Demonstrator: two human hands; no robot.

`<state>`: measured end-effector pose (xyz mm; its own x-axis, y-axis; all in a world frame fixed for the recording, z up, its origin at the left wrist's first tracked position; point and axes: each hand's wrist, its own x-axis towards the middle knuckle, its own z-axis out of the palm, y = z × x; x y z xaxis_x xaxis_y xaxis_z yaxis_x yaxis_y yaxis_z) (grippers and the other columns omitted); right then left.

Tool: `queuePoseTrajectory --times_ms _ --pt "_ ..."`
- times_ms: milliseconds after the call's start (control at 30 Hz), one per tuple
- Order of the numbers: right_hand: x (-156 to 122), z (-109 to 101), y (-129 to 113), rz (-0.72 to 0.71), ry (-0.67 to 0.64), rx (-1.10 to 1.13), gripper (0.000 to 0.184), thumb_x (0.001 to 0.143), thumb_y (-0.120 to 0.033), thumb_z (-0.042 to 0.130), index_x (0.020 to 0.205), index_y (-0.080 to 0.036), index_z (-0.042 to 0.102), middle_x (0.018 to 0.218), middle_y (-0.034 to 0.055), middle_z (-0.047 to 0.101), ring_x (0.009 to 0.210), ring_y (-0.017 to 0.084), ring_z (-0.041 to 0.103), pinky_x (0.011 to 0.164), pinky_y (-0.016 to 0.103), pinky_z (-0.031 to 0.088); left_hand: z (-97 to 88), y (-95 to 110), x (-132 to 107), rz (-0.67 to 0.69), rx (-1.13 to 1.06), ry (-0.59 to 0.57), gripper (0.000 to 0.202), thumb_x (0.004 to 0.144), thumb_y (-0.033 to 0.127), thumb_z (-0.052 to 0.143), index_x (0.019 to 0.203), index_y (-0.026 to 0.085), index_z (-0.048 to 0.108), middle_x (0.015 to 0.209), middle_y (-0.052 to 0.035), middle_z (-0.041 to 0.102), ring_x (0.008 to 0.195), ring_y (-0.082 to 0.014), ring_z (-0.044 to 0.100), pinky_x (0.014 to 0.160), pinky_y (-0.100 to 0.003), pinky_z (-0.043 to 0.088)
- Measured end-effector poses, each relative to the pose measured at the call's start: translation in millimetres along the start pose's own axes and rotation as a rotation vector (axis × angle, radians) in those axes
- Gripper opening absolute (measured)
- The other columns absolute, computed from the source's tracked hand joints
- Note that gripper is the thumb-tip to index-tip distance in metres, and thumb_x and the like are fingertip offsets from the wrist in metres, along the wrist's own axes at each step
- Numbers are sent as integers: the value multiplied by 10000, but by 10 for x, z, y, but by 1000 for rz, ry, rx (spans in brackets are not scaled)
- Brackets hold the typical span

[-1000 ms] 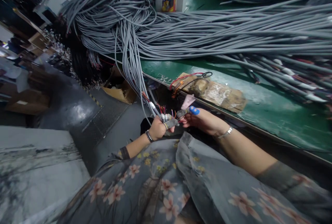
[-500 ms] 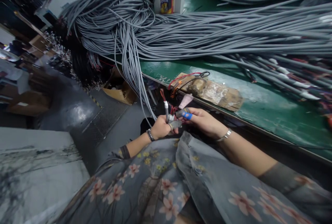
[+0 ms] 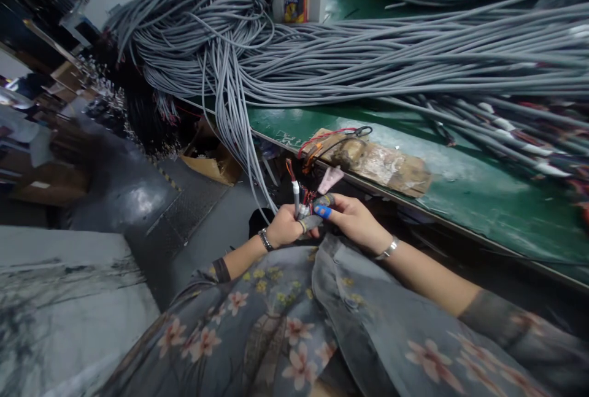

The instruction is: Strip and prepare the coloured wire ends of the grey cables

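Observation:
Grey cable ends (image 3: 297,194) stand up out of my left hand (image 3: 288,225), which is closed around them in front of my body. Red, black and other thin wires fan out of their stripped tips. My right hand (image 3: 352,216) presses up against the same ends from the right, its fingers pinched at the wires; a blue band and grey finger covers wrap its fingertips. What exactly lies between those fingertips is too small to make out. Just above them a pale pink strip (image 3: 330,180) sticks up beside the bench edge.
A green bench (image 3: 464,194) carries a wooden block (image 3: 391,167) with red and black leads on it. Long grey cables (image 3: 368,65) lie heaped along the bench and hang over its left end. An open cardboard box (image 3: 211,164) is on the floor below.
My right hand has shifted slightly left, closer to the cable ends and my left hand. The left hand keeps its hold in nearly the same place.

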<state>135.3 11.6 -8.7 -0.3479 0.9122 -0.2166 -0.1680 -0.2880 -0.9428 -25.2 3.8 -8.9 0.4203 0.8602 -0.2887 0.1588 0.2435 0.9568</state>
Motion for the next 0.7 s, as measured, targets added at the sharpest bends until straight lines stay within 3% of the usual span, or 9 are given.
queuePoseTrajectory --times_ms 267,500,700 --pt "16 13 7 -20 59 -63 417 583 -570 781 611 -200 590 532 -18 569 491 111 466 507 268 393 35 -157 37 61 -131 146 548 681 636 656 490 123 615 461 -49 573 440 -103 504 480 -230 402" --pt "26 -28 97 13 95 -52 461 534 -577 808 565 -190 560 518 -37 491 488 90 394 497 259 340 43 -184 41 62 -169 198 549 680 641 652 481 132 597 479 -53 589 464 -110 525 503 -230 416" --pt "42 -141 120 101 110 208 514 479 -638 806 545 -206 534 484 -48 456 472 90 392 483 251 400 -1 -124 22 66 -230 245 551 645 639 676 445 140 554 417 -27 521 413 -80 441 461 -227 356"
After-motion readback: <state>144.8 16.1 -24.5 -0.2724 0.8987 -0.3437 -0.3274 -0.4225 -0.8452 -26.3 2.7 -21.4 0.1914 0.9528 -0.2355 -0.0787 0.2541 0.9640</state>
